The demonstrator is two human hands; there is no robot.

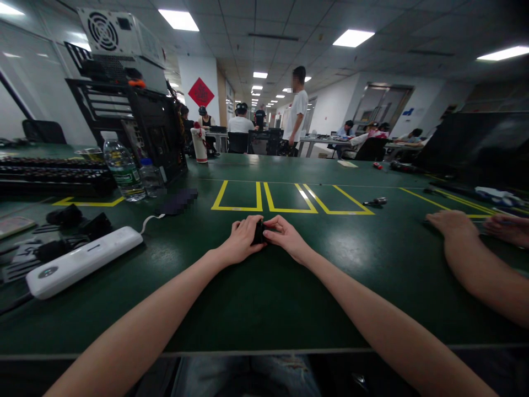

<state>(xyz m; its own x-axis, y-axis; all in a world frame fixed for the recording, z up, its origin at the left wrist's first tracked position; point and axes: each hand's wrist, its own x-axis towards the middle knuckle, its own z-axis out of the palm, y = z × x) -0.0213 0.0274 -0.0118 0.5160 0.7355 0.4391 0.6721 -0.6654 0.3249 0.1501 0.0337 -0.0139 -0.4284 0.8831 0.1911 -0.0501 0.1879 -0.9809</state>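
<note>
**Two hands on a small black part, green bench**

Where the dark green mat (pixel 256 309) runs out from the near edge, its surface is smooth and faintly glossy, catching soft glare from the ceiling panels. Three yellow taped boxes (pixel 285 197) lie side by side on it, just beyond the hands. Room: a long open office, white tiled ceiling, rows of rectangular lights, seated people at far desks and one standing person (pixel 296 110).

Left hand (pixel 242 240) and right hand (pixel 285 236) meet at the middle of the mat, fingertips pinching a small black object (pixel 259 232) between them. Both grasp it, resting low on the mat; the object is mostly hidden, so its shape cannot be told.

Left side: a white, rounded, oblong plastic power strip (pixel 80 262) lies at a slant, cord curling away. Behind it, a clear ribbed water bottle (pixel 123 168) with a green label, and an open black metal computer case (pixel 136 127) with a grey perforated box on top. A long black keyboard (pixel 49 173) sits beside it.

Right side: a co-worker's forearm and hand (pixel 452 223) lie flat on the mat, well apart from the held object. A small metallic tool (pixel 375 202) lies near the boxes.
</note>
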